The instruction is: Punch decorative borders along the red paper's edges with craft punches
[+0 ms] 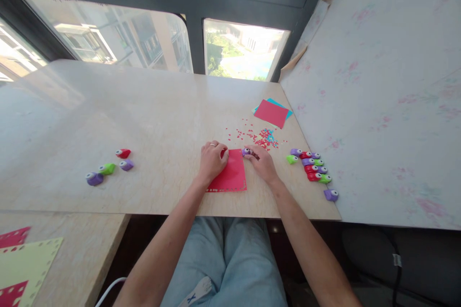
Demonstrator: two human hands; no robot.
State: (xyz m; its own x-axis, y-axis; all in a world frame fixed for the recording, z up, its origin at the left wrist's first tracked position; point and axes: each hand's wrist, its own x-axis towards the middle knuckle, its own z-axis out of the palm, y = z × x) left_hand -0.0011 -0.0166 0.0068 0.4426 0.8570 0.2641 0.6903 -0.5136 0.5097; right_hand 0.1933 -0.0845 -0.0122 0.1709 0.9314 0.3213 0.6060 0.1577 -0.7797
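A red sheet of paper (234, 172) lies on the windowside table, with small punched holes along its near edge. My left hand (213, 157) rests on its upper left part, fingers bent together and thumb against the paper, holding it. My right hand (262, 160) is closed around a small purple craft punch (246, 152) at the sheet's upper right corner. The punch touches the paper's edge; whether the paper sits inside its slot is too small to tell. Beyond the right hand lie scattered red and blue paper cutouts (265, 138).
Several purple, red and green punches (314, 169) stand in a cluster by the right wall, and more (107, 169) sit at left. Stacked coloured sheets (271, 113) lie near the window. Punched sheets (34, 261) rest on a lower left surface (93, 249).
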